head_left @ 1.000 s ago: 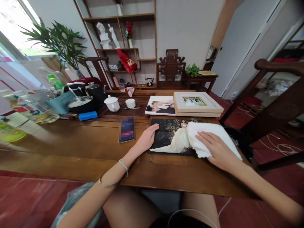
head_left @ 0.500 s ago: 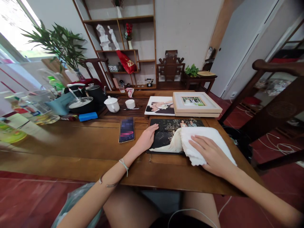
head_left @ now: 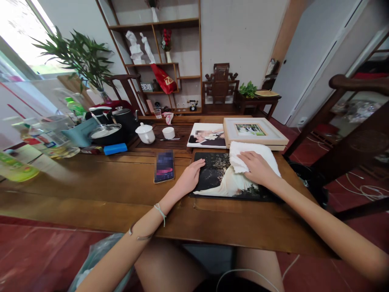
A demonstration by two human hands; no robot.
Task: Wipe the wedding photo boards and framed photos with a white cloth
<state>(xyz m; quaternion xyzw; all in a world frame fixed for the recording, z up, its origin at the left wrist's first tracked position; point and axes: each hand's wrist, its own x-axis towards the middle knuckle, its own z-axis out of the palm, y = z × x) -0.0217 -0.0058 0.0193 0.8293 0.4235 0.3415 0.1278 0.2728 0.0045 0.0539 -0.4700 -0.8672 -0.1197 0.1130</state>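
Observation:
A dark photo panel [head_left: 212, 180] with a figure in a long pale gown lies flat on the wooden table. My left hand [head_left: 193, 175] rests at its left edge, fingers stretched out over the border. Under my right hand [head_left: 258, 166] is a white towel [head_left: 269, 156], pressed onto the upper right of the panel and hiding that part of the picture. The fingers lie over the cloth and hold it. A phone [head_left: 164, 167] with a lit screen lies left of my left hand.
Behind the panel lie a smaller photo board [head_left: 203, 140] and a wood-framed picture [head_left: 279, 138]. A white lidded cup [head_left: 145, 134], a small white bowl [head_left: 169, 132], a blue box [head_left: 115, 149], a black kettle [head_left: 124, 117] and several bottles stand to the left. A dark chair [head_left: 352, 121] is at right.
My right hand has moved the towel away from me, toward the panel's far edge, uncovering its lower right part. My left hand stays at the left edge.

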